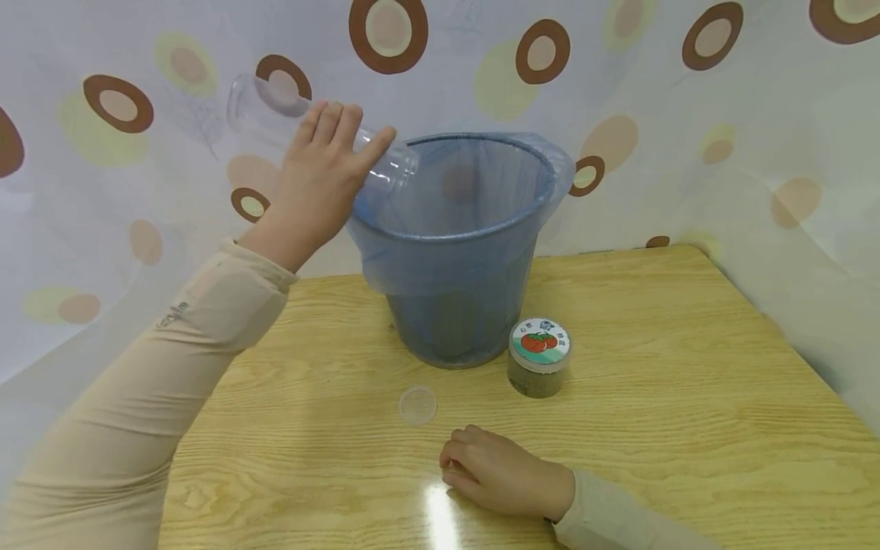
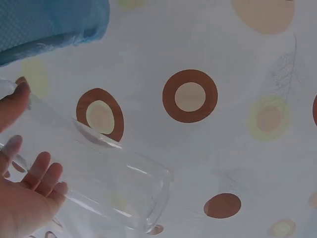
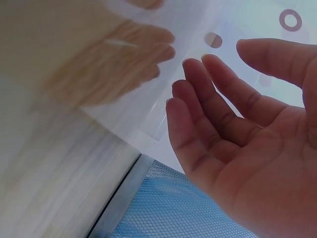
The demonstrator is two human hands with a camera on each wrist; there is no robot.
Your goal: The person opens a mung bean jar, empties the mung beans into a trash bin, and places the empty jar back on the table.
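Note:
A clear plastic bottle (image 1: 264,114) is gripped by my left hand (image 1: 323,179), thumb on one side and fingers along the other. It lies tilted, its open mouth (image 1: 402,169) lower and over the left rim of the blue mesh bin (image 1: 457,321). In the left wrist view the see-through bottle (image 2: 124,181) shows no visible contents, and the left hand (image 2: 29,206) wraps its neck end. Near the table's front, my right hand (image 1: 505,470) rests loosely curled with nothing in it. The right wrist view shows the same hand (image 3: 247,134) with its fingers relaxed.
A thin blue bag (image 1: 550,176) lines the bin and folds over its rim. Right of the bin's base stands a round jar (image 1: 539,359) with a tomato-picture lid. A clear disc (image 1: 418,405) lies on the wooden table (image 1: 660,367). Behind hangs a patterned sheet (image 1: 454,99).

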